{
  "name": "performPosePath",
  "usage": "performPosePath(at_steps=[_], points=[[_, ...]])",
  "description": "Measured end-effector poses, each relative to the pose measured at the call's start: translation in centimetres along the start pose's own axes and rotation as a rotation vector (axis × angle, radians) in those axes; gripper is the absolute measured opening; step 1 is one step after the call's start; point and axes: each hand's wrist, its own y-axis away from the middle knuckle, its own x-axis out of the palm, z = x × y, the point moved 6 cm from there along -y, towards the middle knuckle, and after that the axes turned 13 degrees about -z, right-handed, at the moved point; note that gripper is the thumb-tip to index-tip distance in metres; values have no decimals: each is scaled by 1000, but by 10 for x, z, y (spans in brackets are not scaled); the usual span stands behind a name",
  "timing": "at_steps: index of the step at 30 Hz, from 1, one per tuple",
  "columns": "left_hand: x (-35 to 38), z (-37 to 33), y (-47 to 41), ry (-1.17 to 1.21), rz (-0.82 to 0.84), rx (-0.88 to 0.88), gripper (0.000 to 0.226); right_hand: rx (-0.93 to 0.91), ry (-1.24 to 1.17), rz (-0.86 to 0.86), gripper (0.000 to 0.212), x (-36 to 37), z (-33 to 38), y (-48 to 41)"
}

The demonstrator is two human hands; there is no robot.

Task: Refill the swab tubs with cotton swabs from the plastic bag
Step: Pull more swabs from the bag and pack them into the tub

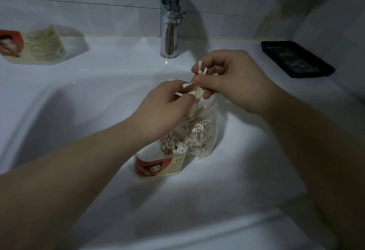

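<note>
**Q:** What lay around me?

**A:** You stood over the white sink (59,121), with the chrome faucet (169,22) at its back. A black tray (296,59) sat on the counter (122,50) at the far right. The far tub (37,47), labelled, stood on the same counter at the far left, well apart from your hands.

**Q:** And inside the basin?

**A:** The near tub (160,165) stood upright there, packed with swabs standing on end. The plastic bag (201,135) touched its right side and rose toward your hands, more swabs showing through it.

**Q:** How were my hands?

**A:** Both were raised above the bag, close together below the faucet. Your right hand (233,81) had its fingers (205,80) clamped on a bunch of cotton swabs (199,89). White tips stuck up past your thumb, and the stems hung down toward the bag. Your left hand (164,107) met that bunch from the left. Its curled fingers pinched the stems just under your right thumb, and one tip lay across between the two hands.
</note>
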Motion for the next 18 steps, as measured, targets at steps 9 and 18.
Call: performPosePath(at_steps=[9,18], points=[[4,1,-2,3,22,95,25,106,-104,-3,12,8,-10,0],[7,8,-7,98,133,47,24,187,-167,2,10,10,-12,2]])
